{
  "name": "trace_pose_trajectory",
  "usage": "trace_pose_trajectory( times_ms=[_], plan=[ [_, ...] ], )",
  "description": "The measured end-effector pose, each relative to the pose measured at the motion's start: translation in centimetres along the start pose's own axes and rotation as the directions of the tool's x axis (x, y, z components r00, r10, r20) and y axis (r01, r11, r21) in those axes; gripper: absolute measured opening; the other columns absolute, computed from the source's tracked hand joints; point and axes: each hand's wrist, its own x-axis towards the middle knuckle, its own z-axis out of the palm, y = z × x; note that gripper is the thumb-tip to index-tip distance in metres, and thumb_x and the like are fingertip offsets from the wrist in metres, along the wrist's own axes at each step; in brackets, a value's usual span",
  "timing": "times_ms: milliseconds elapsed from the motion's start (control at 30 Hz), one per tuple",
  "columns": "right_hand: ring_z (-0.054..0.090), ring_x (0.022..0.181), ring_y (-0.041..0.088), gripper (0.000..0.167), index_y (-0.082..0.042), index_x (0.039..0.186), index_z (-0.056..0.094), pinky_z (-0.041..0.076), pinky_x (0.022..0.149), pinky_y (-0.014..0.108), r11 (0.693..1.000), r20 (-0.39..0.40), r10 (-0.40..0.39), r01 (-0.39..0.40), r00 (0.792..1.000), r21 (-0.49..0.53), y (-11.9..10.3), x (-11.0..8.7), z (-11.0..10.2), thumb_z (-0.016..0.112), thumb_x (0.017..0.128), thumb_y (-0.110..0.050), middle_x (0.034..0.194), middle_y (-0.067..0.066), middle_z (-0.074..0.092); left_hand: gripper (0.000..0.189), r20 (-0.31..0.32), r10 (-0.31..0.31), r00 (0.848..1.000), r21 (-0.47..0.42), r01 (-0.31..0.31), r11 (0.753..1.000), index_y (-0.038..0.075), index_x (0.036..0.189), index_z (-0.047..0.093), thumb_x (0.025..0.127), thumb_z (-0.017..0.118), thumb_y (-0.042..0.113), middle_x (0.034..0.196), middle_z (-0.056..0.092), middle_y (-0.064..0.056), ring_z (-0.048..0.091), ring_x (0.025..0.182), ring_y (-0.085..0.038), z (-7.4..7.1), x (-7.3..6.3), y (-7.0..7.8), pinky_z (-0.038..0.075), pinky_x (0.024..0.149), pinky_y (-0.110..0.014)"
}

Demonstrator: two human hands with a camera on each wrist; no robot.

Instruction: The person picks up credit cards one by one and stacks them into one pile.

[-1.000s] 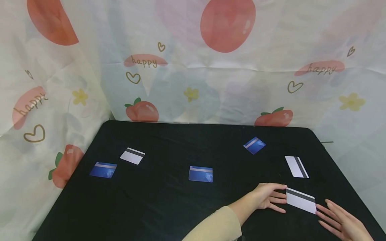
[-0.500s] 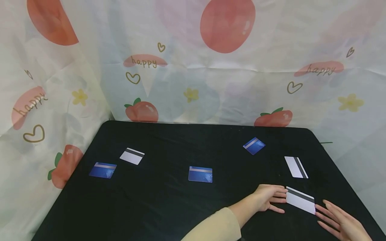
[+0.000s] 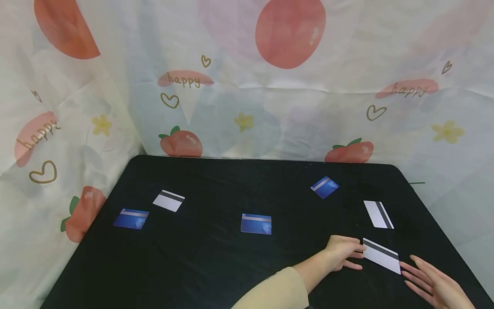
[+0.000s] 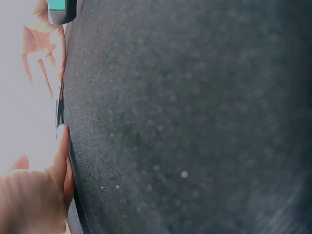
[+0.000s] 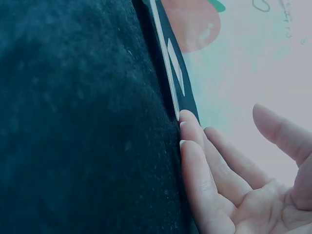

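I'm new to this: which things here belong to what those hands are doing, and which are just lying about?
In use, it seems:
left hand
right hand
white card between them

Lying untouched, though perhaps related:
left blue card
middle blue card
back right blue card
left white card
white card beyond the hands

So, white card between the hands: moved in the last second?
Yes, slightly: in the head view the near white card shifted left against the white card just beyond it.
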Motion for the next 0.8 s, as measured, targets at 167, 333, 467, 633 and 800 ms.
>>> trace_pose_trajectory(
  times_ms=[167,333,467,633,800],
  plan=[
    [0.062,0.085,0.0,0.09,-0.009,0.142,-0.017,0.052,0.083,0.03,1.0,0.02,-0.025,0.025,0.999,0.011,-0.1,-0.4,0.6,0.047,0.091,-0.047,0.091,-0.019,0.062,0.009,-0.03,0.039,0.999,0.053,-0.038,0.998,-0.002,0.079,0.065,0.074,0.065,-0.009,0.068,0.063,-0.008,0.062,0.064,-0.018,0.0,-0.2,0.0,0.053,0.064,-0.052],
    [0.064,0.088,0.004,0.041,-0.035,0.131,0.026,0.052,0.083,0.03,0.995,0.065,-0.07,0.065,0.995,0.072,-0.1,-0.7,1.0,0.046,0.095,-0.039,0.094,-0.014,0.065,0.01,-0.03,0.057,0.998,0.077,-0.055,0.996,-0.002,0.079,0.067,0.075,0.064,-0.01,0.066,0.062,-0.008,0.063,0.064,-0.021,-0.1,-0.3,0.2,0.054,0.063,-0.051],
    [0.064,0.09,0.01,0.01,-0.034,0.105,0.047,0.051,0.086,0.033,0.985,0.114,-0.105,0.088,0.988,0.145,-0.1,-0.7,1.6,0.044,0.097,-0.032,0.096,-0.009,0.066,0.014,-0.027,0.057,0.998,0.053,-0.055,0.997,0.0,0.082,0.067,0.075,0.064,-0.011,0.067,0.063,-0.009,0.066,0.068,-0.028,-0.4,-0.1,0.3,0.053,0.063,-0.052],
    [0.065,0.091,0.012,0.008,-0.033,0.097,0.053,0.051,0.086,0.035,0.975,0.126,-0.117,0.089,0.985,0.203,-0.5,-0.4,2.6,0.047,0.096,-0.027,0.096,-0.008,0.066,0.019,-0.063,0.061,0.996,-0.016,-0.062,0.998,-0.001,0.082,0.068,0.072,0.063,-0.016,0.067,0.065,-0.015,0.067,0.068,-0.035,-1.0,0.2,0.4,0.054,0.06,-0.049],
    [0.065,0.089,0.009,0.004,-0.033,0.094,0.055,0.052,0.084,0.032,0.982,0.081,-0.087,0.072,0.993,0.173,-1.1,-0.3,4.0,0.053,0.093,-0.03,0.094,-0.011,0.065,0.019,-0.15,0.086,0.985,-0.075,-0.098,0.992,-0.003,0.078,0.067,0.068,0.066,-0.02,0.065,0.065,-0.02,0.066,0.063,-0.038,-1.5,0.3,0.7,0.055,0.054,-0.046]
  ],
)
